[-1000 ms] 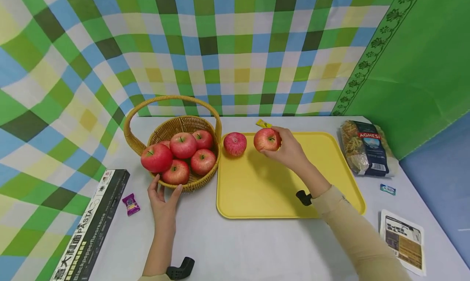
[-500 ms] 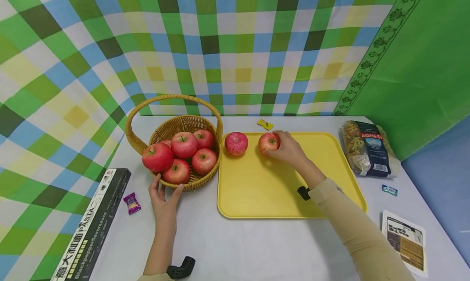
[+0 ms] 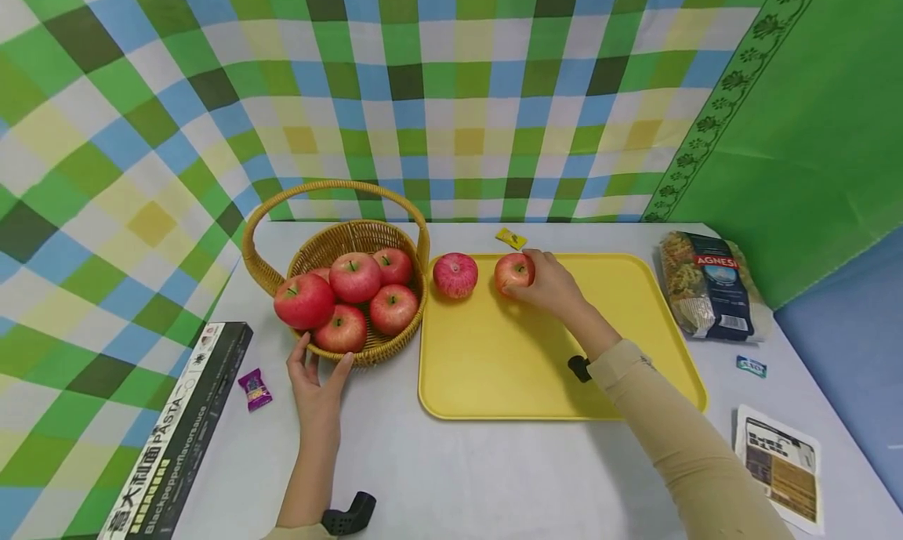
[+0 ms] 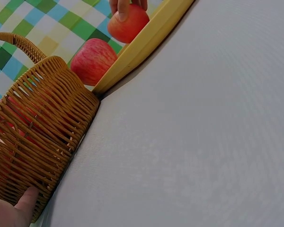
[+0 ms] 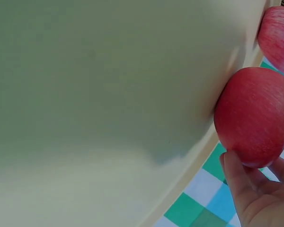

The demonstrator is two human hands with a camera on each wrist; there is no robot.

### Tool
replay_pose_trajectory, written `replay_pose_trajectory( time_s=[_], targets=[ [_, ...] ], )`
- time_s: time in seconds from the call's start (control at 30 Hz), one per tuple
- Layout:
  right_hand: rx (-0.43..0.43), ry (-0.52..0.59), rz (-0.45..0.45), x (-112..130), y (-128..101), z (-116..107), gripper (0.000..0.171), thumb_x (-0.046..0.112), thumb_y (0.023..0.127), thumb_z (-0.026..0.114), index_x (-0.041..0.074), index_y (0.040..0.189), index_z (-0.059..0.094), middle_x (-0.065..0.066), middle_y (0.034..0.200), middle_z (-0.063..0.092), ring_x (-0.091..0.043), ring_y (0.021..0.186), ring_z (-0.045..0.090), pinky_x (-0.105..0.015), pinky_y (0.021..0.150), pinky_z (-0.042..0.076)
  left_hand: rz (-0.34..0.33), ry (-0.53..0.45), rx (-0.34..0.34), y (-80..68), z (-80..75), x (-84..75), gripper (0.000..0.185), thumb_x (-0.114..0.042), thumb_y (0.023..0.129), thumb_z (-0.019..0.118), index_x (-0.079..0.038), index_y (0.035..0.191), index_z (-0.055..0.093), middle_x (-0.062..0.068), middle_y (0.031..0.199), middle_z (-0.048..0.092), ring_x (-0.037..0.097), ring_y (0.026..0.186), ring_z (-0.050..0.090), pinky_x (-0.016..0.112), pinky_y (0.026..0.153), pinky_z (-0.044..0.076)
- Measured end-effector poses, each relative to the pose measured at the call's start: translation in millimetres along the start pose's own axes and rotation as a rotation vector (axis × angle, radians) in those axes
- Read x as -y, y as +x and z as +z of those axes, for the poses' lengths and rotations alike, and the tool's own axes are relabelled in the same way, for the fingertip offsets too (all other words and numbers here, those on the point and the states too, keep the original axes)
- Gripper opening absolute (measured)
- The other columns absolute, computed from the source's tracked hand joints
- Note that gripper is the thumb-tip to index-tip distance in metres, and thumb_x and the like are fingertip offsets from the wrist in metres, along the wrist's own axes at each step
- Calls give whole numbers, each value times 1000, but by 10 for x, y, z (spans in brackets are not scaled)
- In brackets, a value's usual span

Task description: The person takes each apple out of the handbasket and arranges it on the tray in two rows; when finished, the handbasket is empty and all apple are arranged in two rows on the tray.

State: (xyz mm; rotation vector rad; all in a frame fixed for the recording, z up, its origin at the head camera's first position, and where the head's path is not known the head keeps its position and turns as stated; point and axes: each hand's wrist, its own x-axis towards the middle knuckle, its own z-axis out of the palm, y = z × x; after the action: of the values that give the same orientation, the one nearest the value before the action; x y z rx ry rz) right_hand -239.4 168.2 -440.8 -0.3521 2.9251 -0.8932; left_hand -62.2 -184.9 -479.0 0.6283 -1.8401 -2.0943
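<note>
Red and round, the apple (image 3: 513,273) sits in my right hand (image 3: 553,287), my fingers (image 5: 239,177) curled round its far side and my thumb against it, so I am gripping it as it rests on the tray (image 3: 508,367) near the back edge. Just to its left on the same tray lies a second apple (image 3: 455,275), apart from mine and close to the tray's left rim. My left hand (image 3: 317,379) lies on the table (image 3: 494,477) at the near side of the basket (image 3: 346,242), thumb and fingers spread and straight, touching the wicker wall without curling round it. The basket stands just left of the tray, touching its corner in the left wrist view, and holds a heap of apples (image 3: 349,297). Left of my left hand lies a purple sweet (image 3: 254,389), and beyond it a long black pasta box (image 3: 176,438). Behind the tray is a small yellow wrapper (image 3: 510,238); to the tray's right lie a pasta bag (image 3: 705,285), a small blue packet (image 3: 751,366) and a flat pouch (image 3: 779,462)
</note>
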Motion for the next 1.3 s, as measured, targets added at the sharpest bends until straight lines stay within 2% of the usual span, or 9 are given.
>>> replay_pose_trajectory(
  time_s=[0.4,0.63,0.77,0.87,1.03,1.17,1.3],
  targets=[
    [16,-4,11,62,-88,-67,81,39,81,75,-2,141,39,-26,133,45,-40,110,52,-54,96,45,-2,-7,14,0,6,-2,76,-20,88,73,-27,146,26,-7,156,14,20,145,13,36,110,34],
    [11,-17,-13,182,-231,-240,79,33,83,75,0,143,38,-24,142,40,-42,125,43,-58,101,39,0,5,9,-11,8,-21,74,-21,88,73,-29,145,27,-6,156,14,21,145,13,37,110,33],
    [3,-23,-33,265,-302,-313,78,33,84,73,1,145,37,-22,142,40,-41,120,48,-57,96,43,6,0,7,-9,5,-20,73,-21,88,73,-28,145,27,-6,156,15,21,145,14,38,111,32],
    [-20,-8,-61,334,-348,-343,76,34,85,73,2,145,38,-20,140,43,-39,113,53,-54,90,48,12,-9,8,-6,-2,-11,73,-20,88,73,-27,145,28,-5,156,15,22,145,14,38,111,32],
    [-59,54,-105,491,-428,-370,75,36,83,75,4,143,41,-17,139,45,-38,120,50,-55,95,45,1,5,5,0,-4,-5,74,-22,87,74,-29,144,28,-6,156,16,21,144,15,37,110,33],
    [-56,119,-136,660,-475,-355,76,37,82,76,8,144,42,-15,137,47,-36,117,52,-52,93,47,-4,10,3,1,1,-10,74,-22,87,73,-29,145,28,-5,156,15,22,145,14,37,110,33],
    [-41,133,-188,839,-481,-277,77,37,81,77,11,144,42,-12,138,47,-33,114,54,-50,92,49,4,4,4,-1,6,-17,74,-22,87,73,-28,145,27,-5,156,16,22,145,13,38,111,32]
  ],
)
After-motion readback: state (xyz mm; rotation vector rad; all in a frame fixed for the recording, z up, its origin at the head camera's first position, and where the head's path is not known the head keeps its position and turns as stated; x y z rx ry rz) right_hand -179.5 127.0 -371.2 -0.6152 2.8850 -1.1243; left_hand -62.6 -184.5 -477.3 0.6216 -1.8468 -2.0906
